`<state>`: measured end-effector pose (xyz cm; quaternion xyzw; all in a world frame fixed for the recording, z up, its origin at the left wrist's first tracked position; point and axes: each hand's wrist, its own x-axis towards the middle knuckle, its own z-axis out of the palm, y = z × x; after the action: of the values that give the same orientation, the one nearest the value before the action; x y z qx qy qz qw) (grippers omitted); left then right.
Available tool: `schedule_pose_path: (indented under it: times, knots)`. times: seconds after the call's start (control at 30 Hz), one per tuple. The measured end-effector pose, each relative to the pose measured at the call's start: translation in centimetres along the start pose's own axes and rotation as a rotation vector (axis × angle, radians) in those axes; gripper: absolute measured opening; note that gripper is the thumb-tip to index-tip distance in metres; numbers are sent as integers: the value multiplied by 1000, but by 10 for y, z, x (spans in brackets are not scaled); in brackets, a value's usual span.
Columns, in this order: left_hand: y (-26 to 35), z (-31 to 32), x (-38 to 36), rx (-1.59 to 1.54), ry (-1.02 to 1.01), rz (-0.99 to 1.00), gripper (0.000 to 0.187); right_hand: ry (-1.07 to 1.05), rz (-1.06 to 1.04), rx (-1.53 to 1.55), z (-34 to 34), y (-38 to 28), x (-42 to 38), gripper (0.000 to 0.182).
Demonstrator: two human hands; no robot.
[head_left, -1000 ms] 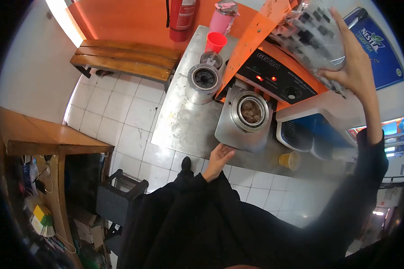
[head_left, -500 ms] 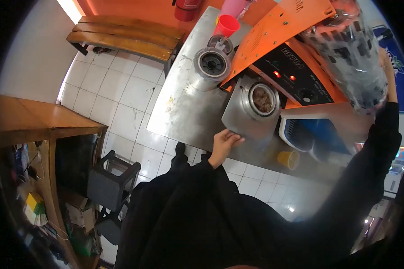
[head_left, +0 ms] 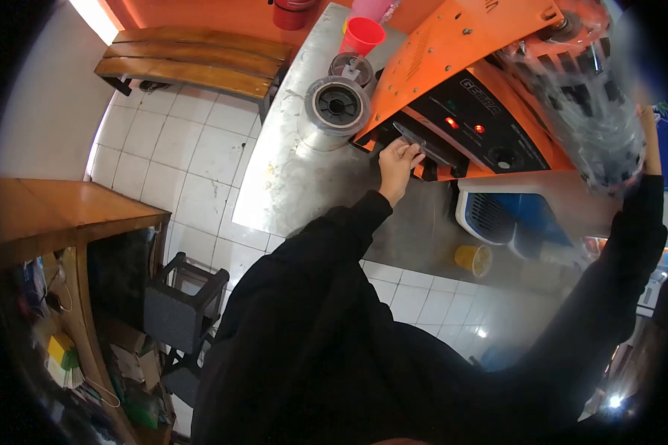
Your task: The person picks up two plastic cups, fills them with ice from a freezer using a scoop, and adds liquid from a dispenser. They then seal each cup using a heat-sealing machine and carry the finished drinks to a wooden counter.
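My left hand is closed on the front edge of a metal tray, most of which is inside the orange sealing machine. The cup seen earlier on the tray is hidden. Beside a large roll of printed plastic film on top of the machine, my right hand reaches up at the far right. Its fingers are mostly hidden or blurred. Two red lights glow on the machine's black panel.
A film roll, a clear container and a red cup stand left of the machine on the metal table. A blue-and-white basket and a yellow cup lie nearer. Bench and black stool are at left.
My left hand has moved forward with the tray, which has slid into the machine, taking the filled cup out of sight. My right hand stays by the film roll.
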<state>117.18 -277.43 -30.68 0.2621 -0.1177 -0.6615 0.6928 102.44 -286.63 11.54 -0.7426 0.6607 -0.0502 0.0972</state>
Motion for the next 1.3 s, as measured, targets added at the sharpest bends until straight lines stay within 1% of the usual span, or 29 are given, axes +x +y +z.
schedule_pose_path:
  times: [0.17, 0.2, 0.33, 0.4, 0.53, 0.83, 1.0, 1.13, 1.2, 1.23, 1.3]
  knots:
    - [-1, -4, -6, -12, -14, -7, 3, 9, 42, 18, -1, 5, 5, 79]
    - [0, -4, -7, -31, -8, -16, 5, 12, 47, 20, -3, 6, 6, 79]
    - [5, -3, -12, 6, -1, -29, 5, 19, 70, 32, -6, 10, 9, 76]
    - [4, -5, -11, -7, -32, 12, 6, 23, 81, 37, -5, 12, 11, 75]
    - [7, -3, -12, 17, -39, 10, 7, 33, 98, 42, -6, 15, 13, 72]
    - [3, -8, -10, 17, -19, -31, 7, 61, 136, 56, -12, 18, 21, 66]
    - [4, -10, -9, 66, -77, -16, 7, 69, 156, 51, -15, 19, 27, 63]
    - [4, -11, -10, 51, -64, -18, 8, 82, 178, 32, -24, 16, 35, 60]
    - [6, -16, -10, 163, -87, -66, 13, 101, 185, 7, -32, 9, 38, 59]
    - [3, -15, -12, 168, -91, -60, 13, 121, 195, -19, -35, 7, 39, 58]
    - [7, -6, -28, 217, 83, 172, 17, 207, 83, -150, -50, 2, 41, 66]
